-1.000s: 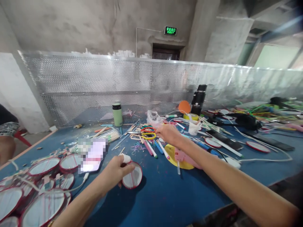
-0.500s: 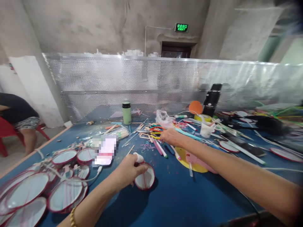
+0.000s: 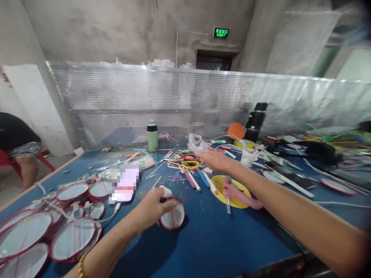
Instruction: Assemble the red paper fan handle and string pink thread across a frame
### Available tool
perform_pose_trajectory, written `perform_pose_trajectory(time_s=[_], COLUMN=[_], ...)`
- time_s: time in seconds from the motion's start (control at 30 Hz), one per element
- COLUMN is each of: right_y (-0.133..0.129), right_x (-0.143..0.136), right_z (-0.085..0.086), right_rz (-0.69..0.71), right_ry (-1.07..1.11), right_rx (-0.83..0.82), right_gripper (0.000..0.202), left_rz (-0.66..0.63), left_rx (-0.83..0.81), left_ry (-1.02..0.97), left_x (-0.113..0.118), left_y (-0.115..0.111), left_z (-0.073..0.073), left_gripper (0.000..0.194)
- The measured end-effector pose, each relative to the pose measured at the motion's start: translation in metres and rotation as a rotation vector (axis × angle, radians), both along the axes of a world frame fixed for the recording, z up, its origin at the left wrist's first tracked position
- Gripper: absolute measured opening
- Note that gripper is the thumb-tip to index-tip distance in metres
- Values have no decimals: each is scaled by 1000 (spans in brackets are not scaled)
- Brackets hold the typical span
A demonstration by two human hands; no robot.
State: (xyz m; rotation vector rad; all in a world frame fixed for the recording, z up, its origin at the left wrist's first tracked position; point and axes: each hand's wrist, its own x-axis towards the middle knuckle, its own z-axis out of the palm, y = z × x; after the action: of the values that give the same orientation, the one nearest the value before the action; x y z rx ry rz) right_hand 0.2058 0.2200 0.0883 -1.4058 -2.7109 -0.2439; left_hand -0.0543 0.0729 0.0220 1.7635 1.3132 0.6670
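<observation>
My left hand (image 3: 159,204) is closed on the edge of a small round white disc (image 3: 173,216) with a red rim, held tilted over the blue table. A white wrap (image 3: 165,192) covers one of its fingertips. My right hand (image 3: 213,160) is stretched out over the cluttered middle, beside a clear plastic bag (image 3: 197,143). Its fingers are too hidden and blurred to show what they hold, if anything. Just left of it lie scissors with red and yellow handles (image 3: 191,165). Below them are several marker pens (image 3: 205,178).
Several larger red-rimmed discs (image 3: 74,239) are heaped at left, near a charging phone (image 3: 127,183). A pink glue gun (image 3: 240,195) rests on a yellow disc (image 3: 218,184). A green bottle (image 3: 152,138) and a black flask (image 3: 256,121) stand before the perforated metal screen (image 3: 130,92).
My right hand has moved off the scissors, slightly right and back, so their handles show more fully. The left hand still holds the disc; the view has shifted a little.
</observation>
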Motion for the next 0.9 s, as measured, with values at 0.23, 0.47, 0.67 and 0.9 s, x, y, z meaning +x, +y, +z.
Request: perform_pose_trajectory(time_s=[0.23, 0.47, 0.67, 0.9], right_y=[-56, -108, -129, -138], right_x=[-23, -59, -79, -80], right_z=[9, -12, -26, -31], right_rz=[-84, -38, -54, -14], right_ry=[167, 330, 325, 456], right_rx=[-274, -237, -251, -281], right_gripper=[24, 22, 11, 12], left_rz=[44, 185, 230, 249], left_rx=[150, 459, 312, 309], left_ry=[189, 272, 76, 85], left_x=[1, 3, 6, 12], left_y=[1, -3, -5, -8], left_z=[-5, 1, 6, 7], left_gripper=[22, 22, 28, 16])
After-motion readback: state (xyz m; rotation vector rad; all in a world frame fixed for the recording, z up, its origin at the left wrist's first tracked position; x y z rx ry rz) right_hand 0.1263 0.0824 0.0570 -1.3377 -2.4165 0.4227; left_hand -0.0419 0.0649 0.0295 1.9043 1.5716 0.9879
